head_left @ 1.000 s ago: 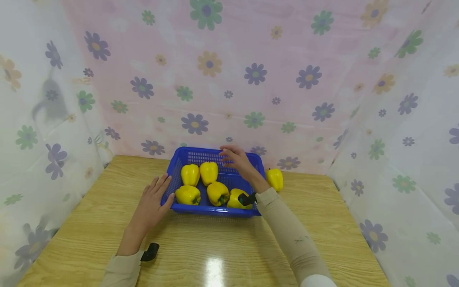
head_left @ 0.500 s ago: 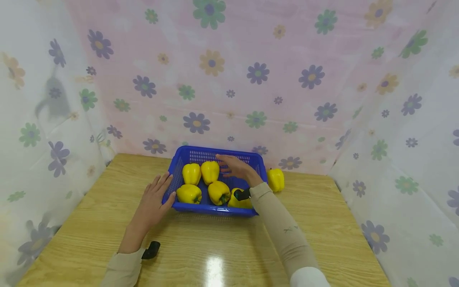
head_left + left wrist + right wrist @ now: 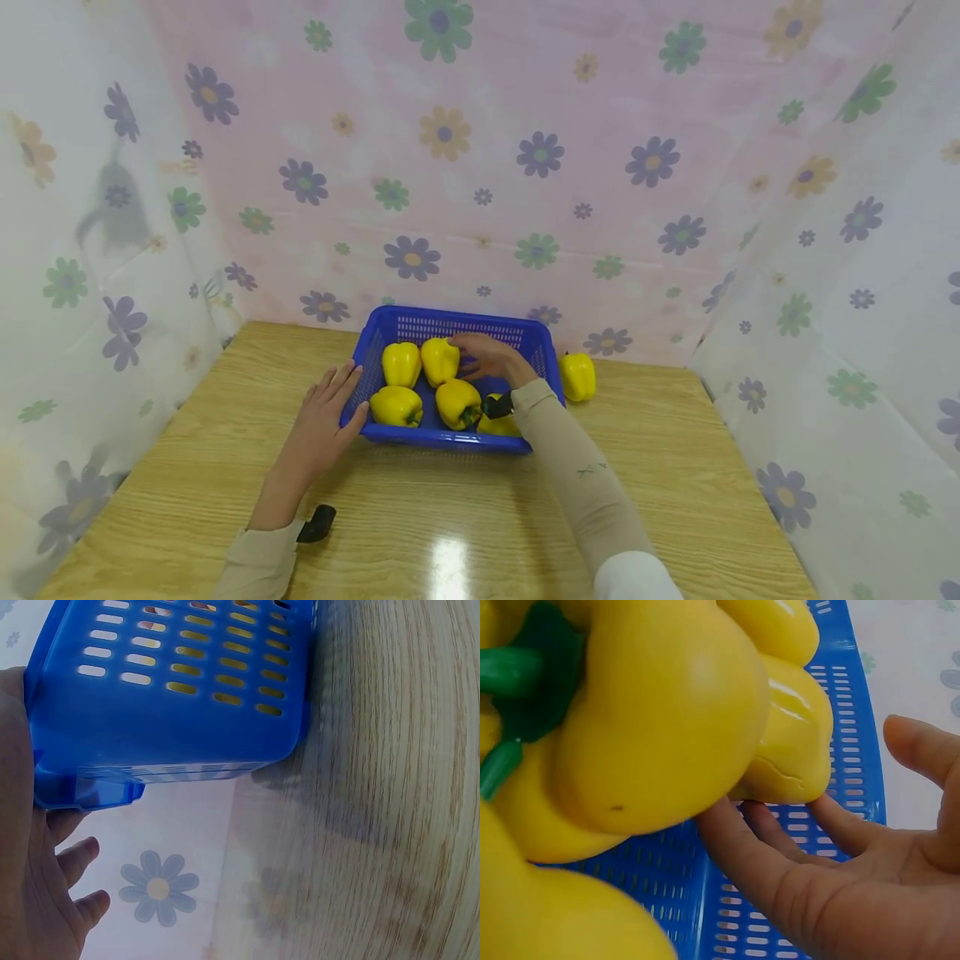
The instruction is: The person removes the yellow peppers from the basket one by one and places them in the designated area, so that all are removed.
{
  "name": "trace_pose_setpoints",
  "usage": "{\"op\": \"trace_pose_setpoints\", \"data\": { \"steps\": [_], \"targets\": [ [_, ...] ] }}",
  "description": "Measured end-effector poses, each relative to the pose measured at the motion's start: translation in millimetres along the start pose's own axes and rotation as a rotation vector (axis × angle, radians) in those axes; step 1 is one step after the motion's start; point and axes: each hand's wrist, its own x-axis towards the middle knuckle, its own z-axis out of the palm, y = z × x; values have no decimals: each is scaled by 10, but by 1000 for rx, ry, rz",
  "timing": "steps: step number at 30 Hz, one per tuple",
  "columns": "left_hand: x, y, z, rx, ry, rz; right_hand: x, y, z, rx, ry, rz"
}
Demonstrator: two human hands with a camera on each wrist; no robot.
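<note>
Five peppers (image 3: 458, 404) lie in the basket (image 3: 450, 439), a sixth (image 3: 577, 377) beside it on the table (image 3: 675, 467); left hand (image 3: 318, 425) spread against the basket's left end; right hand (image 3: 489, 357) spread at the right rear pepper (image 3: 438, 362); apparent step: grasp approach; next move likely calls for a firm pinch.

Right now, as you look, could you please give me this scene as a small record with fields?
Container: blue basket on a wooden table
Inside: five yellow peppers visible
Outside: one yellow pepper, right of the basket
Left hand: touches the basket's left side
Right hand: over the basket's interior, appears to touch the right-hand rear pepper
Backdrop: flower-patterned sheets
</note>
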Motion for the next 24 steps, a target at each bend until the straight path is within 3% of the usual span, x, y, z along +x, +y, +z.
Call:
{"op": "trace_pose_setpoints", "data": {
  "steps": [14,24],
  "targets": [
    [5,-32,12,-2,7,-3,63,-23,0,-69,-42,27],
    [-15,-17,14,-18,13,17,145,-8,50,-127,19,6]
  ]
}}
